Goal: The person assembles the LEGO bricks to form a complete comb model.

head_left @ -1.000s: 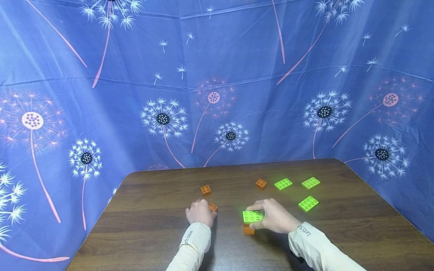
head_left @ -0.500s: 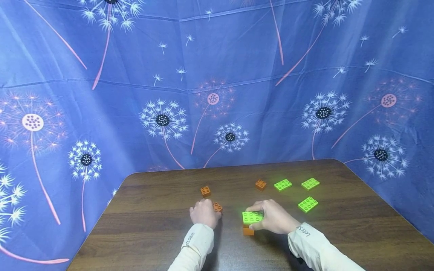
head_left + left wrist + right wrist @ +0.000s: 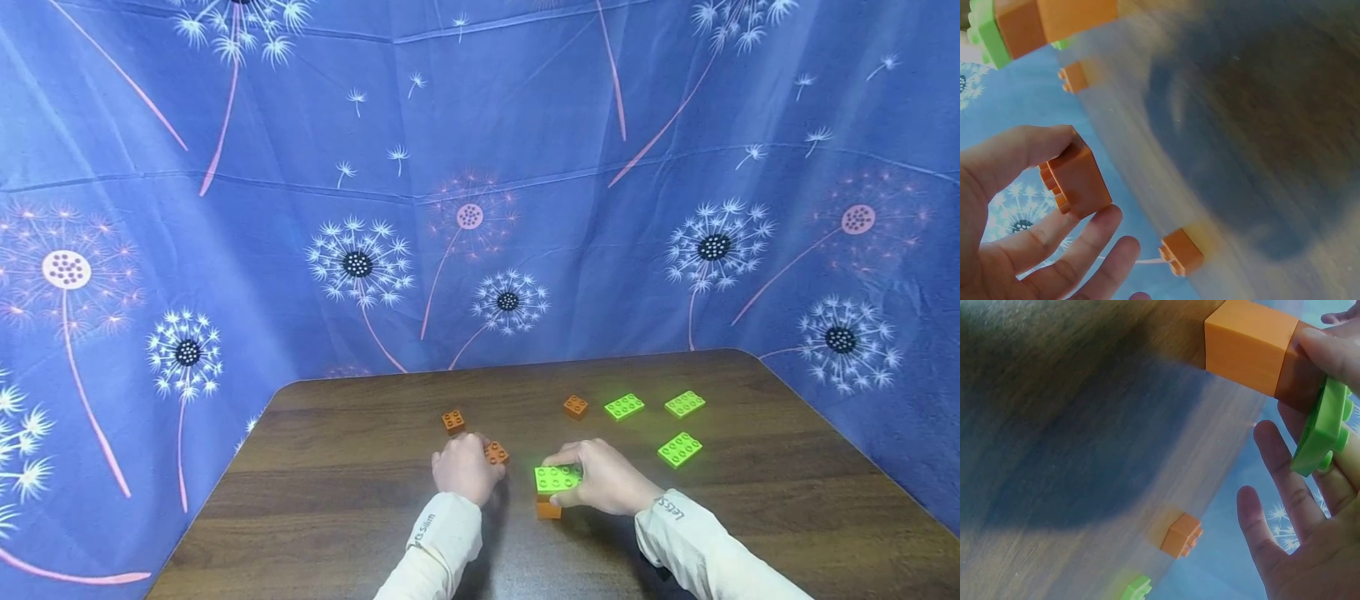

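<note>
My left hand (image 3: pixel 468 468) pinches a small orange toy brick (image 3: pixel 1080 178) between thumb and fingers. Its studs show on top in the head view, and the brick is held up off the table. My right hand (image 3: pixel 611 477) grips a stack at its right side, thumb in front. The stack has a lime green eight-stud brick (image 3: pixel 555 479) on top and orange bricks (image 3: pixel 1250 347) below. The green brick sticks out to the right past the orange ones, under my palm. A gap separates the held orange brick from the stack.
Beyond my left hand lies another orange brick (image 3: pixel 453 421). Farther back sits an orange brick (image 3: pixel 576 406) beside a green brick (image 3: pixel 625 407). Two more green pieces, a back one (image 3: pixel 685 403) and a nearer one (image 3: pixel 680 449), lie right on the wooden table (image 3: pixel 322 467). A blue dandelion-print cloth hangs behind.
My left hand has moved to the right with the orange brick, closer to the stack. My right hand and the stack have stayed in place.
</note>
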A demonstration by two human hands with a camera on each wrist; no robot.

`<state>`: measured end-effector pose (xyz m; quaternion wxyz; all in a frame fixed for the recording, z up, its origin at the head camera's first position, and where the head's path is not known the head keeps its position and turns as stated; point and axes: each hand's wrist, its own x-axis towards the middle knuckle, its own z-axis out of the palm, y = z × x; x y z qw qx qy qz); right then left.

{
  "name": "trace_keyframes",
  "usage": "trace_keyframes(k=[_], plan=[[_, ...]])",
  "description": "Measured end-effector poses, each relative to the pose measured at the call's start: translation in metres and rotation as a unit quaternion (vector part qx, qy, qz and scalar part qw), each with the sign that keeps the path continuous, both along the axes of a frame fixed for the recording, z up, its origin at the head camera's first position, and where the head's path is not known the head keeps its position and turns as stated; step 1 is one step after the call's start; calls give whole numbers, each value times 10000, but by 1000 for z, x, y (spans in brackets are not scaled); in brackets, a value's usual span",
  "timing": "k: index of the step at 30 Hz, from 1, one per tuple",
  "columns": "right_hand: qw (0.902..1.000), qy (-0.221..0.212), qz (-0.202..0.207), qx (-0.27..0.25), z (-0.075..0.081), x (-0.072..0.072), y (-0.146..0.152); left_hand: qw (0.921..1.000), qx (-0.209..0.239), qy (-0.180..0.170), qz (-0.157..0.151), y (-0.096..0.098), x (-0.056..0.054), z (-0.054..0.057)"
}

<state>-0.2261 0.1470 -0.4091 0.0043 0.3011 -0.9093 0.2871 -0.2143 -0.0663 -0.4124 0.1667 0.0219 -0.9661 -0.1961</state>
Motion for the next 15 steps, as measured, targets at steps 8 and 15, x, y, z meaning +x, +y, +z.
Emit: trace_keyframes(k=[8, 15], plan=[[9999, 13, 117, 0, -1, 0, -1, 9992, 278, 32, -268, 6, 9, 12], [9999, 84, 111, -41, 0, -1, 0, 9982, 317, 75, -505, 14, 12, 22]])
